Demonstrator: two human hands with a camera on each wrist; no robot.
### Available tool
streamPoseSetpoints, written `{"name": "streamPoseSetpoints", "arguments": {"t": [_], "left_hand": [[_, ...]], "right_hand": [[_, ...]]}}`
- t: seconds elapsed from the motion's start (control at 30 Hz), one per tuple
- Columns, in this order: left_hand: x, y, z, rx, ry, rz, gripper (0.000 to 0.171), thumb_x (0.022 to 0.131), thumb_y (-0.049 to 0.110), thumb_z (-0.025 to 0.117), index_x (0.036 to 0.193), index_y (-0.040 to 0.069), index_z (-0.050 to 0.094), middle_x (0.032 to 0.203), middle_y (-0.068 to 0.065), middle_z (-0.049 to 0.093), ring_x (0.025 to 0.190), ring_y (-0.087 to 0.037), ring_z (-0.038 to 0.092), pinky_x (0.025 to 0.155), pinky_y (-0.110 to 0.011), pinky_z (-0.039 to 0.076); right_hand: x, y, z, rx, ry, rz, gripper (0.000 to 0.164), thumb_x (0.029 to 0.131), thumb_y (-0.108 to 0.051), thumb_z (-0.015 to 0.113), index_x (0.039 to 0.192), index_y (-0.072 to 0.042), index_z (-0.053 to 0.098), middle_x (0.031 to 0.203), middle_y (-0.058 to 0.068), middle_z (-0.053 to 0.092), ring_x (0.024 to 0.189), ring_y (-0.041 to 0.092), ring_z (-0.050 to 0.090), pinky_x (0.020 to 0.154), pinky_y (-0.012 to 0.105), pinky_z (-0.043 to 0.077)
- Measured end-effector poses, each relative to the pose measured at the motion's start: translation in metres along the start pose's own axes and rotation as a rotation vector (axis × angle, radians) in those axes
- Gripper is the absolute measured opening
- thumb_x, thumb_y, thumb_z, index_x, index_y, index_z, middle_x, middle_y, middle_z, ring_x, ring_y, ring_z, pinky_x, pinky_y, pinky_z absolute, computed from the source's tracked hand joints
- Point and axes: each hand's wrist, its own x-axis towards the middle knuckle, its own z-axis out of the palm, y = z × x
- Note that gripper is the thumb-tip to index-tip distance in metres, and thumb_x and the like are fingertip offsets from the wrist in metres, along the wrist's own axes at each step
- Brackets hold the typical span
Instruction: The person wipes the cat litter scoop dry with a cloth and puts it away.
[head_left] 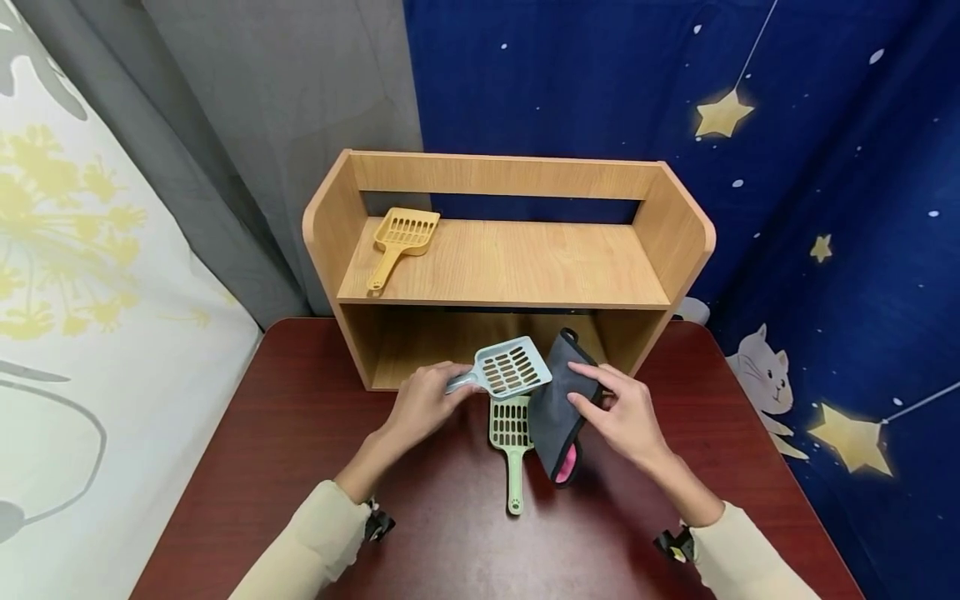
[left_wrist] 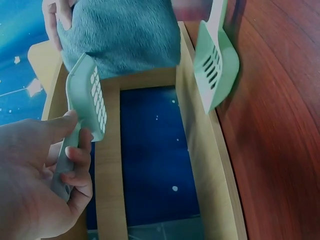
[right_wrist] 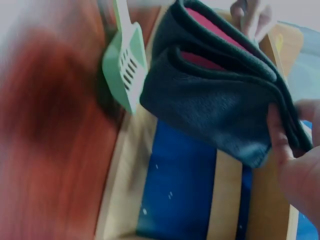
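My left hand [head_left: 431,398] grips the handle of a light blue slotted litter scoop [head_left: 513,368], raised above the table before the shelf. Between thumb and fingers, my right hand [head_left: 624,414] pinches a folded dark grey cloth [head_left: 558,400] with black edging and a pink inner side. The cloth hangs close beside the blue scoop's head. Below them a green litter scoop [head_left: 514,492] lies on the table, its head partly covered by the blue scoop and the cloth. In the right wrist view the cloth [right_wrist: 210,105] shows several folded layers.
A two-tier wooden shelf [head_left: 510,287] stands at the back of the dark red table [head_left: 435,533]. On its upper tier, at the left, rests a yellow litter scoop [head_left: 403,237]. Curtains hang behind and at both sides.
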Motion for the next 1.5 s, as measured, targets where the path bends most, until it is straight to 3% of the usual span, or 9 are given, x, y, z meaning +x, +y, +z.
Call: {"name": "streamPoseSetpoints", "arguments": {"t": [0.17, 0.37, 0.47, 0.7, 0.9, 1.03, 1.17, 1.37, 1.5], "left_hand": [[0.005, 0.009, 0.007, -0.04, -0.008, 0.012, 0.034, 0.093, 0.025, 0.083, 0.119, 0.004, 0.08, 0.106, -0.007, 0.079, 0.086, -0.022, 0.074, 0.072, -0.045, 0.057], [0.011, 0.024, 0.014, -0.03, -0.026, -0.001, 0.031, 0.095, 0.023, 0.081, 0.119, 0.003, 0.079, 0.104, -0.009, 0.078, 0.082, -0.021, 0.071, 0.07, -0.042, 0.056], [0.012, 0.028, 0.014, -0.037, -0.037, -0.008, 0.031, 0.096, 0.022, 0.081, 0.119, 0.003, 0.079, 0.107, -0.009, 0.078, 0.083, -0.02, 0.07, 0.07, -0.04, 0.056], [0.009, 0.024, 0.01, -0.073, -0.02, 0.008, 0.03, 0.097, 0.02, 0.079, 0.12, 0.0, 0.078, 0.109, -0.011, 0.078, 0.087, -0.021, 0.072, 0.074, -0.042, 0.057], [0.004, 0.019, 0.006, -0.104, 0.003, 0.029, 0.03, 0.097, 0.022, 0.078, 0.119, 0.0, 0.078, 0.105, -0.01, 0.079, 0.085, -0.021, 0.071, 0.075, -0.041, 0.058], [0.001, 0.018, 0.004, -0.123, 0.002, 0.014, 0.029, 0.097, 0.022, 0.078, 0.118, 0.001, 0.079, 0.105, -0.01, 0.079, 0.085, -0.019, 0.071, 0.075, -0.04, 0.057], [0.002, 0.021, 0.005, -0.131, 0.008, -0.008, 0.028, 0.097, 0.02, 0.078, 0.118, 0.001, 0.079, 0.105, -0.01, 0.078, 0.085, -0.02, 0.071, 0.075, -0.042, 0.057], [0.006, 0.028, 0.009, -0.128, 0.015, -0.027, 0.028, 0.1, 0.02, 0.076, 0.12, 0.001, 0.078, 0.111, -0.013, 0.078, 0.092, -0.024, 0.073, 0.079, -0.044, 0.058], [0.008, 0.032, 0.011, -0.127, 0.01, -0.039, 0.029, 0.1, 0.02, 0.075, 0.121, 0.0, 0.078, 0.112, -0.013, 0.078, 0.089, -0.022, 0.071, 0.076, -0.04, 0.057]], "right_hand": [[-0.005, -0.024, 0.027, 0.067, 0.078, -0.034, 0.046, 0.075, 0.018, 0.086, 0.119, 0.008, 0.075, 0.096, 0.021, 0.071, 0.072, 0.01, 0.066, 0.059, 0.018, 0.056], [-0.017, -0.025, 0.064, 0.111, 0.055, -0.072, 0.046, 0.08, 0.005, 0.089, 0.124, -0.002, 0.076, 0.101, 0.011, 0.071, 0.08, 0.012, 0.066, 0.063, 0.019, 0.058], [-0.019, -0.028, 0.073, 0.087, 0.039, -0.136, 0.045, 0.082, 0.002, 0.089, 0.125, -0.005, 0.077, 0.105, 0.009, 0.072, 0.082, 0.014, 0.067, 0.065, 0.02, 0.058], [-0.016, -0.012, 0.06, -0.027, 0.159, -0.248, 0.046, 0.075, 0.007, 0.089, 0.12, -0.002, 0.078, 0.095, 0.009, 0.071, 0.064, 0.017, 0.061, 0.058, 0.017, 0.05], [-0.002, -0.006, 0.03, -0.065, 0.276, -0.123, 0.043, 0.073, 0.017, 0.086, 0.113, 0.005, 0.078, 0.093, 0.017, 0.072, 0.061, 0.019, 0.058, 0.056, 0.014, 0.046], [0.003, -0.012, 0.022, -0.022, 0.263, -0.048, 0.041, 0.075, 0.02, 0.082, 0.114, 0.009, 0.076, 0.095, 0.022, 0.071, 0.068, 0.018, 0.062, 0.061, 0.011, 0.05], [0.0, -0.011, 0.031, 0.002, 0.235, -0.05, 0.042, 0.077, 0.016, 0.085, 0.117, 0.005, 0.077, 0.098, 0.019, 0.073, 0.07, 0.017, 0.062, 0.059, 0.01, 0.047], [-0.008, -0.014, 0.055, 0.014, 0.167, -0.161, 0.041, 0.078, 0.005, 0.089, 0.118, -0.005, 0.079, 0.092, 0.008, 0.071, 0.061, 0.02, 0.059, 0.054, 0.017, 0.046], [-0.011, -0.02, 0.066, 0.033, 0.12, -0.245, 0.041, 0.08, 0.003, 0.087, 0.119, -0.005, 0.079, 0.096, 0.007, 0.072, 0.066, 0.017, 0.06, 0.057, 0.017, 0.047]]}}
